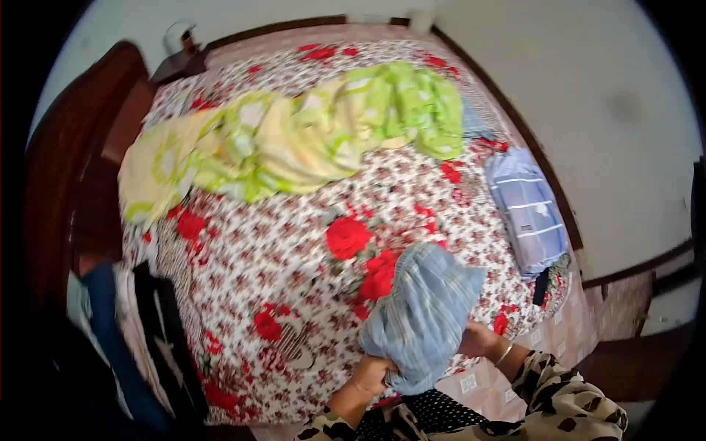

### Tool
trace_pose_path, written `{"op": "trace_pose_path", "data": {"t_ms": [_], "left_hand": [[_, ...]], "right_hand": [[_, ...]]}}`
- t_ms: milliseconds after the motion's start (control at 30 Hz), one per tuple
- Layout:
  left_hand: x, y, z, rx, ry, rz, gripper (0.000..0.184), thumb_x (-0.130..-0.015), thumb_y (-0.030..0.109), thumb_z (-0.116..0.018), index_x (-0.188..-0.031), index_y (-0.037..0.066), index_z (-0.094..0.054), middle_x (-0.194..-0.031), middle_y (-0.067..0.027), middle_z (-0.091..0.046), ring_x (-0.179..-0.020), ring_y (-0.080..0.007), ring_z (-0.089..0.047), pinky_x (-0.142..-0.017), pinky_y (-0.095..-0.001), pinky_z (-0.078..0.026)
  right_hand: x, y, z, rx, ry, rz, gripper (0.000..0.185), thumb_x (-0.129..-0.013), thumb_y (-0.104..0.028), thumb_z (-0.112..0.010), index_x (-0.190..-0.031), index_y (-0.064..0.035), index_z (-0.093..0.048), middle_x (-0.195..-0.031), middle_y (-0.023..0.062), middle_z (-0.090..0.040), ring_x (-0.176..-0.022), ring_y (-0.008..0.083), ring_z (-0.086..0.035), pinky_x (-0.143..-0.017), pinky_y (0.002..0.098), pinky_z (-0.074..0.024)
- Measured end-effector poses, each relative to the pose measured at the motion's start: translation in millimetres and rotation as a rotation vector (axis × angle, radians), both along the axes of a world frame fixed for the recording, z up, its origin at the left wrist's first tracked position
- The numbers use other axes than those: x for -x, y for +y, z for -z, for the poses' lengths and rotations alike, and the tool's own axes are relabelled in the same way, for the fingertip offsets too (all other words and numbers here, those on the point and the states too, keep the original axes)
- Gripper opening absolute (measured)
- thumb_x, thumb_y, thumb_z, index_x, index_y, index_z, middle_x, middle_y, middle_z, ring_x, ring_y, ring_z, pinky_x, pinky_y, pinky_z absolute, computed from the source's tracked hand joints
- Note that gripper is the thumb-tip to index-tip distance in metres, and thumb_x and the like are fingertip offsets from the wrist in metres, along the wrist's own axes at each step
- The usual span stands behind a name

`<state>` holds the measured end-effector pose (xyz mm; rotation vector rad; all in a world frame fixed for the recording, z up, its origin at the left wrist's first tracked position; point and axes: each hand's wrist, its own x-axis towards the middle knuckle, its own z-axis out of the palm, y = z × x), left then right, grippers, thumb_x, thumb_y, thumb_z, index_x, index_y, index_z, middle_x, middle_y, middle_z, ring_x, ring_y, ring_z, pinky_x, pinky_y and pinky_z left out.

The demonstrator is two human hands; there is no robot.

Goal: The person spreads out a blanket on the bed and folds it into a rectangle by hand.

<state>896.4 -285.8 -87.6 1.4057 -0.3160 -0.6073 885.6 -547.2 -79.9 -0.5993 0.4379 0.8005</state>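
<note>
Between my two hands is a light blue plaid cloth garment (423, 316), bunched up over the near edge of the bed. My left hand (370, 375) is closed on its lower left side, the fingers curled into the fabric. On the right side, my right hand (479, 339), with a bangle at the wrist, grips the garment too; its fingertips are partly hidden by the cloth. Beneath lies a white bedsheet (257, 250) printed with red and brown flowers.
A rumpled yellow-green blanket (294, 140) stretches across the far side of the bed. Folded blue striped clothing (526, 209) rests at the right edge. Several dark and pale garments (147, 331) hang at the left, near the wooden headboard (81, 154). A small bedside table (179, 66) stands behind.
</note>
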Motion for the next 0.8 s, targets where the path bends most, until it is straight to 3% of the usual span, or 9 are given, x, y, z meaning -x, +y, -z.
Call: {"op": "trace_pose_path", "data": {"t_ms": [67,100,267,367,400,467,600,700,800], "left_hand": [[5.5,-55.4,22.2,0.679,1.078,-0.166,0.038,-0.069,-0.002,-0.048,-0.107,-0.004,-0.046,-0.103,-0.0138,-0.053,-0.09,-0.0258,-0.052,-0.08,-0.039,-0.042],[-1.1,-72.5,20.5,0.512,1.139,-0.093,0.036,-0.07,-0.004,-0.049,-0.107,-0.004,-0.046,-0.102,-0.0138,-0.053,-0.092,-0.0262,-0.052,-0.081,-0.0387,-0.042],[-37.1,-95.0,8.8,0.101,0.801,0.014,0.034,-0.071,-0.002,-0.052,-0.105,-0.002,-0.047,-0.096,-0.0128,-0.055,-0.087,-0.025,-0.054,-0.071,-0.0351,-0.046],[-70.5,-68.8,23.2,-0.294,0.809,-0.134,0.029,-0.069,0.002,-0.054,-0.097,0.001,-0.049,-0.09,-0.0115,-0.055,-0.075,-0.0178,-0.055,-0.061,-0.0284,-0.046],[-81.3,-52.4,38.8,-0.4,0.806,-0.205,0.027,-0.07,0.005,-0.054,-0.097,0.002,-0.049,-0.087,-0.0113,-0.055,-0.072,-0.0169,-0.055,-0.06,-0.0279,-0.045],[-100.7,-18.2,80.4,-0.443,0.834,-0.37,0.022,-0.072,0.006,-0.054,-0.093,0.001,-0.049,-0.079,-0.0096,-0.056,-0.069,-0.0197,-0.055,-0.061,-0.0306,-0.045],[-135.1,24.1,131.6,-0.175,0.958,-0.519,0.022,-0.074,0.013,-0.054,-0.091,0.001,-0.047,-0.085,-0.0096,-0.053,-0.072,-0.0208,-0.053,-0.064,-0.0316,-0.044],[-152.6,33.5,179.0,0.104,1.005,-0.873,0.041,-0.079,0.039,-0.05,-0.092,0.0,-0.044,-0.085,-0.0092,-0.049,-0.077,-0.0205,-0.05,-0.062,-0.0321,-0.045],[-155.0,36.0,230.4,0.128,1.072,-1.178,0.048,-0.078,0.047,-0.047,-0.089,0.0,-0.044,-0.079,-0.0085,-0.05,-0.07,-0.0197,-0.05,-0.06,-0.0312,-0.046]], "right_hand": [[11.6,-10.0,5.0,0.166,-0.02,-0.017,0.051,-0.083,-0.025,-0.044,-0.126,-0.005,-0.025,-0.124,0.0121,-0.036,-0.111,0.0251,-0.038,-0.092,0.0405,-0.0323],[14.4,-12.7,9.9,0.166,-0.022,0.026,0.051,-0.083,-0.025,-0.044,-0.126,-0.005,-0.025,-0.124,0.0121,-0.036,-0.111,0.0251,-0.038,-0.092,0.0405,-0.0323],[12.4,-96.2,48.1,0.248,0.121,0.329,0.033,-0.082,-0.017,-0.046,-0.111,-0.0015,-0.046,-0.105,0.0124,-0.053,-0.092,0.0204,-0.054,-0.079,0.033,-0.0449],[-10.6,-207.8,17.9,0.95,-0.407,0.18,0.032,-0.078,-0.019,-0.046,-0.103,0.0014,-0.049,-0.097,0.0118,-0.056,-0.083,0.0208,-0.057,-0.073,0.0336,-0.0471],[-41.7,-211.2,-22.8,0.49,0.017,0.628,0.031,-0.076,-0.014,-0.044,-0.103,0.0015,-0.049,-0.093,0.0134,-0.056,-0.078,0.0222,-0.057,-0.07,0.034,-0.0469],[-54.8,-264.2,-7.9,0.825,-0.135,0.667,0.033,-0.072,-0.01,-0.046,-0.102,0.0046,-0.049,-0.091,0.0164,-0.056,-0.078,0.0248,-0.056,-0.07,0.0349,-0.0463],[-95.3,-314.5,8.8,1.675,0.36,0.056,0.043,-0.067,-0.017,-0.057,-0.104,0.0032,-0.048,-0.098,0.017,-0.055,-0.089,0.03,-0.053,-0.076,0.0359,-0.0421],[-149.3,-326.0,58.4,2.28,-0.279,-0.155,0.046,-0.066,-0.01,-0.058,-0.107,0.0048,-0.044,-0.105,0.0203,-0.049,-0.091,0.0342,-0.05,-0.077,0.0372,-0.0401],[-253.1,-258.3,95.0,1.924,-0.603,-0.109,0.046,-0.065,-0.01,-0.06,-0.107,-0.0005,-0.045,-0.093,0.0194,-0.053,-0.08,0.0314,-0.053,-0.07,0.0369,-0.0425]]}}
